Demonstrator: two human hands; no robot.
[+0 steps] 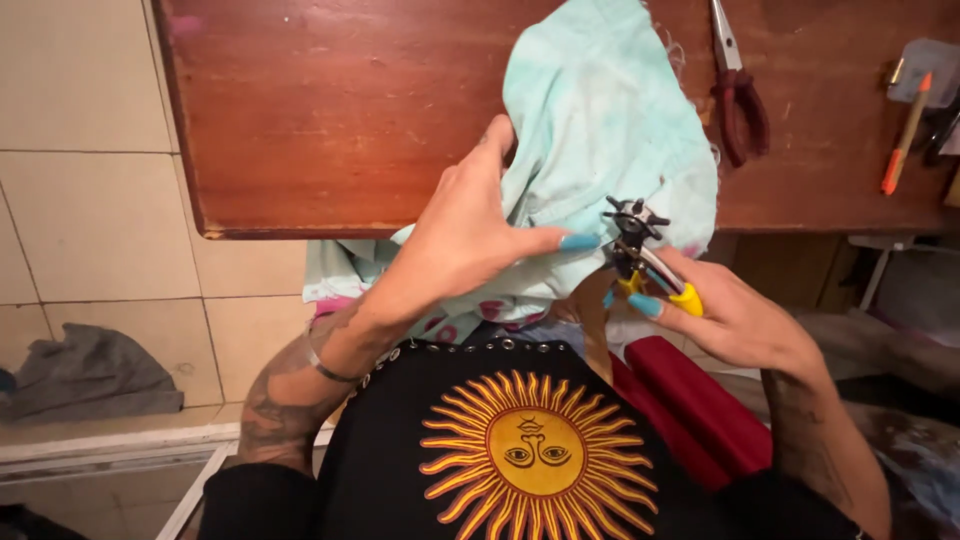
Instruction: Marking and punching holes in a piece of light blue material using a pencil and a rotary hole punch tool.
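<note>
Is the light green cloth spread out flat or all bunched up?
Bunched up. The cloth lies rumpled on the table, hanging over its edge.

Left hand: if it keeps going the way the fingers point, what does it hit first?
Probably the revolving punch pliers in the right hand. The left hand lies on the pale green cloth, fingertips aimed right, just short of the tool head; depth unclear.

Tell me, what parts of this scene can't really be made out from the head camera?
- Punch tool: its handles vanish inside the right hand, and whether its head bites the pale green fabric is too small to tell.
- Fabric's lower part: hidden behind the left hand and the table edge.
- Red-handled pliers: tip cut off by the top edge.
- Things at the far right: cut off and blurred.
</note>
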